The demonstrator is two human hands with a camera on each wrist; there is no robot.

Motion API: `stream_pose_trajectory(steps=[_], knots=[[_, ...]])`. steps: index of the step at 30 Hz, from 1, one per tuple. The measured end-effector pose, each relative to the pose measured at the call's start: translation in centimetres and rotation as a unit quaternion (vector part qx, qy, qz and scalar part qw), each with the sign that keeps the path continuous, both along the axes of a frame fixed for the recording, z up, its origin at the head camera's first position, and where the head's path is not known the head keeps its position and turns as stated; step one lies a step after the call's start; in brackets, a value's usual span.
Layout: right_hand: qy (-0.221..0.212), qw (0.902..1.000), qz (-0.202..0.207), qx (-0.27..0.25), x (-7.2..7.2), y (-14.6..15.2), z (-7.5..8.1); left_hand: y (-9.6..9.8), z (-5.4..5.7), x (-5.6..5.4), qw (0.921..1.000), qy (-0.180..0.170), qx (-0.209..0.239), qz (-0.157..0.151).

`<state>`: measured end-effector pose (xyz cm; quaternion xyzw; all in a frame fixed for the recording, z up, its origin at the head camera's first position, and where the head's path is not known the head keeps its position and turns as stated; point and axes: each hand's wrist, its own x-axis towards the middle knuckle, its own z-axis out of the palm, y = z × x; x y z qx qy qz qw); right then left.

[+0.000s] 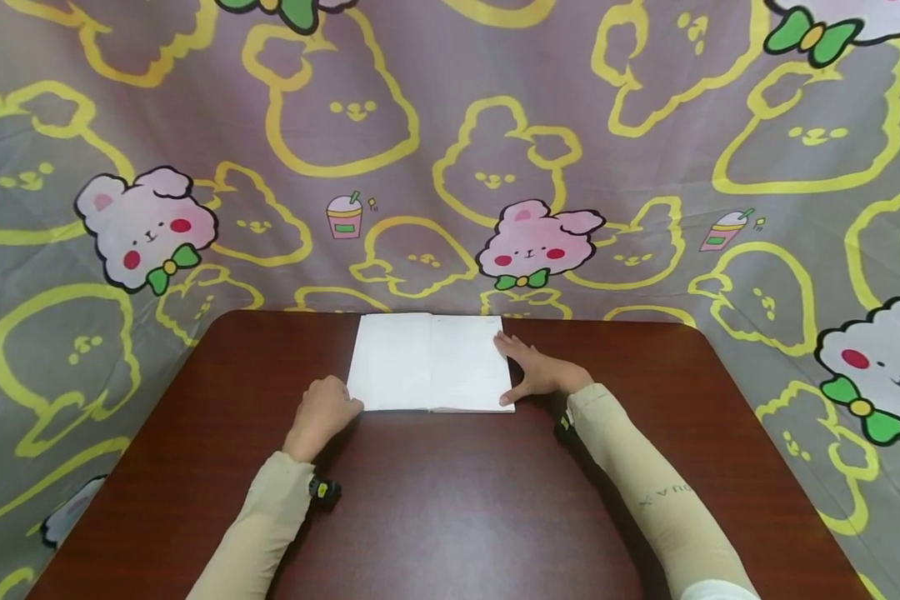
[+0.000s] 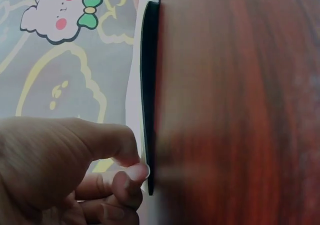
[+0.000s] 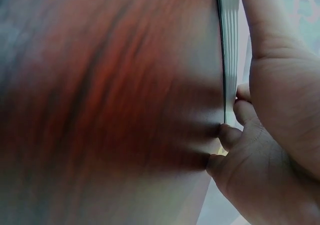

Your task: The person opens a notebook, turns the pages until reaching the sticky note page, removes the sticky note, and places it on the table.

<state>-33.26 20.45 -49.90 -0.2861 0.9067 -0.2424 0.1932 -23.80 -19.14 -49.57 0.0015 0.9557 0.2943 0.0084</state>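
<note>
An open notebook with white pages lies flat near the far edge of the table. My left hand is at its lower left corner. In the left wrist view, the thumb and curled fingers pinch the edge of the dark cover. On the opposite side, my right hand spreads along the right edge, with the thumb on the lower right corner and fingertips near the upper part. The right wrist view shows the stacked page edges, with some fingertips touching the tabletop beside them.
The dark brown wooden table has rounded far corners. A patterned cloth hangs right behind it and along both sides. Small black wrist cameras sit under both sleeves.
</note>
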Motion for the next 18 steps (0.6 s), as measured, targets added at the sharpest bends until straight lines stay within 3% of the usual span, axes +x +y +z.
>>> stream_pose_trajectory(steps=[10, 14, 18], knots=[[0.0, 1.0, -0.002, -0.001, 0.1, -0.1, 0.4, -0.1, 0.6, -0.3, 0.9995, -0.014, -0.028, -0.004], [0.001, 1.0, -0.003, 0.001, 0.1, -0.1, 0.3, 0.0, 1.0, -0.5, 0.9984, 0.019, -0.052, -0.011], [0.002, 1.0, 0.0, 0.003, 0.1, -0.1, 0.1, 0.7, 1.0, -1.1, 0.992, 0.056, -0.107, -0.036]])
